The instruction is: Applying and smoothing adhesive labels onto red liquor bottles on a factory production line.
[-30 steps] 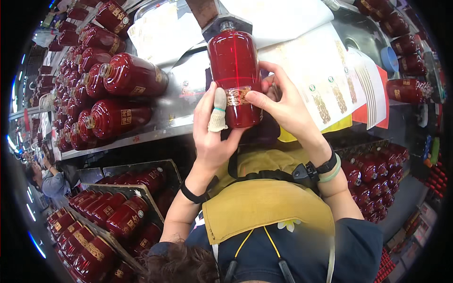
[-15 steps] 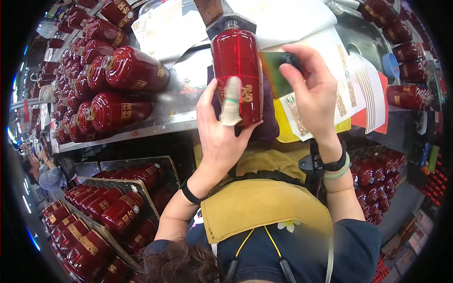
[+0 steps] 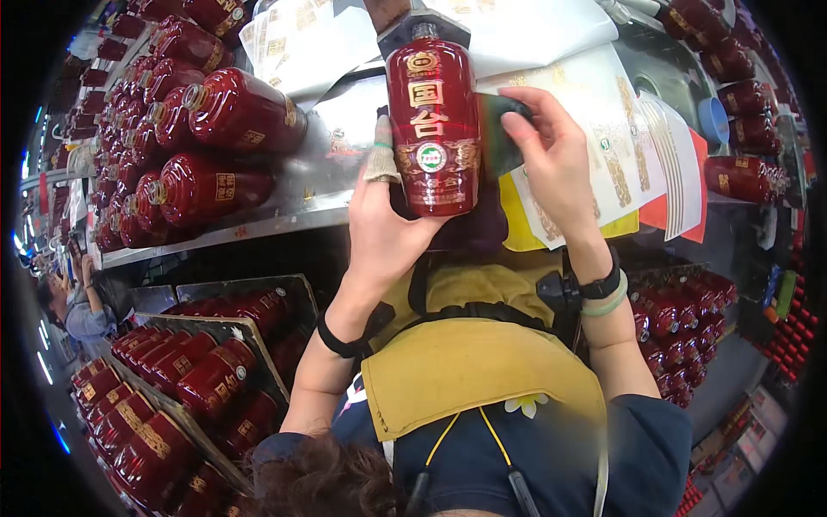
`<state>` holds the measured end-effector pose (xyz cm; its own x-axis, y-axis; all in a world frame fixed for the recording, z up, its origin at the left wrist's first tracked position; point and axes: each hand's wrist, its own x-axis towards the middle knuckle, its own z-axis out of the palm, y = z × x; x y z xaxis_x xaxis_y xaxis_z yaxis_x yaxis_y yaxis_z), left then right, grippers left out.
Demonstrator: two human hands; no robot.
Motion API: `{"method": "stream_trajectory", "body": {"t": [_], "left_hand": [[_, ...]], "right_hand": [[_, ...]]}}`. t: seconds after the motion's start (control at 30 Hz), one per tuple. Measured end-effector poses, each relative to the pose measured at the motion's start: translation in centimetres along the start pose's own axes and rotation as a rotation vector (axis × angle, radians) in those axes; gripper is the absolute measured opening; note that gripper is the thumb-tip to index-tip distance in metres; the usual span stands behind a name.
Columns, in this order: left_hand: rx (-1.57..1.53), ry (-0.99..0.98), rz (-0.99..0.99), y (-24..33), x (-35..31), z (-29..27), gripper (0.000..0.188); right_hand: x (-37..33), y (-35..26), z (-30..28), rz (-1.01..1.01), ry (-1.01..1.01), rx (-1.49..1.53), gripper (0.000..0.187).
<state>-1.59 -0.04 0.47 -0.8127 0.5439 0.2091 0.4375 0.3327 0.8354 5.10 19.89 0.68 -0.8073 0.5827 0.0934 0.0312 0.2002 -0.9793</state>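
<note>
A glossy dark red bottle (image 3: 433,185) lies on its side in front of me, its clear neck against a metal stop (image 3: 422,26). Gold characters, gold ornament and a round green-and-white emblem face up on it. My left hand (image 3: 383,224) cradles the bottle's left side and base; a beige cloth finger cover (image 3: 381,162) sits on one finger. In my right hand (image 3: 556,155), thumb and fingers pinch a dark green flat piece (image 3: 504,138) beside the bottle's right side. Part of that piece is hidden by the fingers. Dark purple cloth (image 3: 474,228) shows under the bottle.
Several red bottles (image 3: 245,116) lie stacked on the metal table at left. White sheets with gold decals (image 3: 616,129) spread at right over yellow and red sheets, near a blue cup (image 3: 713,119). Crates of bottles (image 3: 211,375) stand below left. Another person (image 3: 86,302) is far left.
The bottle has turned, bringing the gold characters and emblem upward. My left hand's covered finger has gone from the bottle's face to its left side. My right hand has shifted slightly left.
</note>
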Motion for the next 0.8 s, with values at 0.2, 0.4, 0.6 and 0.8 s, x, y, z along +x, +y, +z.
{"method": "stream_trajectory", "body": {"t": [0.2,0.4,0.6,0.8], "left_hand": [[-0.042,-0.059,0.014,-0.3,-0.2,-0.5,0.100],[-0.802,-0.177,-0.277,-1.9,0.5,-0.9,0.078],[-0.699,-0.151,-0.185,-2.2,0.3,-0.4,0.073],[-0.739,-0.137,-0.238,-2.2,0.1,-0.3,0.075]], "right_hand": [[-0.7,0.8,-1.2,0.068,-0.074,0.271,0.034],[-2.2,0.2,0.7,0.164,-0.285,0.072,0.075],[-2.1,-0.2,0.8,0.187,-0.323,0.171,0.073],[-1.8,0.3,-0.1,0.185,-0.311,0.145,0.071]]}}
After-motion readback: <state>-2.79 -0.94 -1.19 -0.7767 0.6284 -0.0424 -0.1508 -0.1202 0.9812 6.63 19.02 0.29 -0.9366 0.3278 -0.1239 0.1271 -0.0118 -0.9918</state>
